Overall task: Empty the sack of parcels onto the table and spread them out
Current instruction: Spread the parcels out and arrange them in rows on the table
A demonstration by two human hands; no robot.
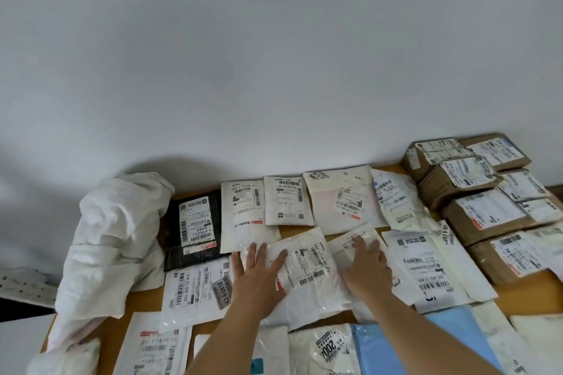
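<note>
The crumpled white sack (109,240) lies slumped at the table's left end. Several white mailer parcels lie flat in rows across the wooden table (524,295). My left hand (259,277) rests flat, fingers spread, on the left edge of a white parcel (310,280) in the middle. My right hand (365,265) presses flat on the neighbouring white parcel (344,243) just to the right. A black parcel (192,228) sits beside the sack.
Several brown cardboard boxes (487,216) with labels stand along the right side. A blue mailer (384,347) lies at the near edge under my right forearm. A white wall (274,55) rises directly behind the table.
</note>
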